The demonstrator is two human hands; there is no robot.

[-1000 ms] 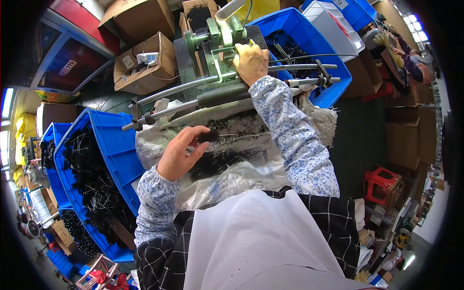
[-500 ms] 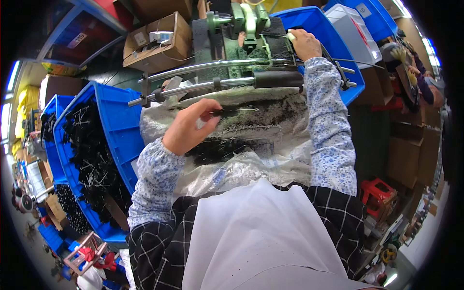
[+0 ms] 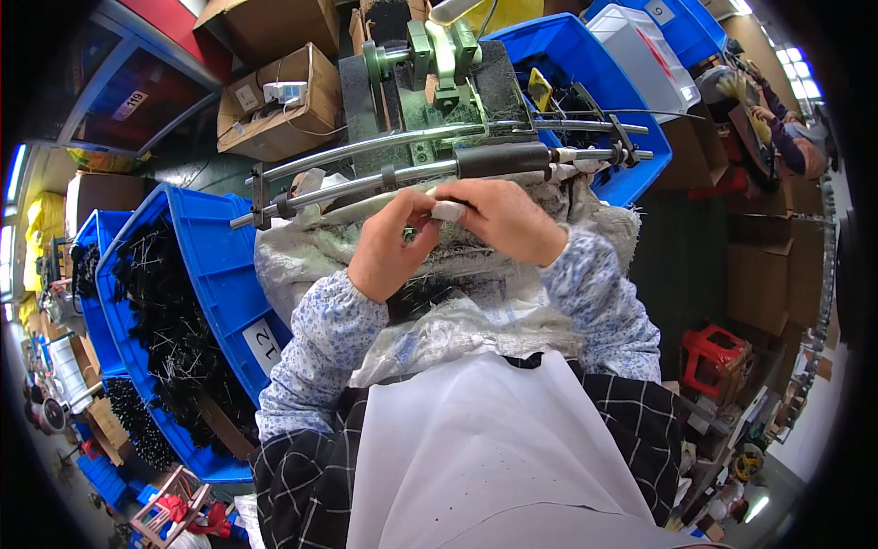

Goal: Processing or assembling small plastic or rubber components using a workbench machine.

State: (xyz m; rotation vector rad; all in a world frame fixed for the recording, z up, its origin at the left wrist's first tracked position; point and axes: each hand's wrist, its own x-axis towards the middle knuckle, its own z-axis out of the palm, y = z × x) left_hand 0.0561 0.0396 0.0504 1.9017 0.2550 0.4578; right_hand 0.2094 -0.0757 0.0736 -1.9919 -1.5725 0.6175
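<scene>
Black, thin and wiry, the small parts are heaped in a pale woven sack spread open in front of the person, just below the long metal bars of a green bench machine. In the head view, the left hand and the right hand are brought together above the sack, fingertips meeting. A slender light piece is pinched between them; the left hand is closed on its near end, and the right hand is curled around the other, with a taped fingertip showing. What the piece is exactly cannot be told.

For the handling to go well, the piece is best kept pinched lightly by both hands and held level over the sack, so that anything dropped is caught there.

A blue bin full of similar black parts is set to the left, another blue bin behind the machine, and cardboard boxes beyond.
</scene>
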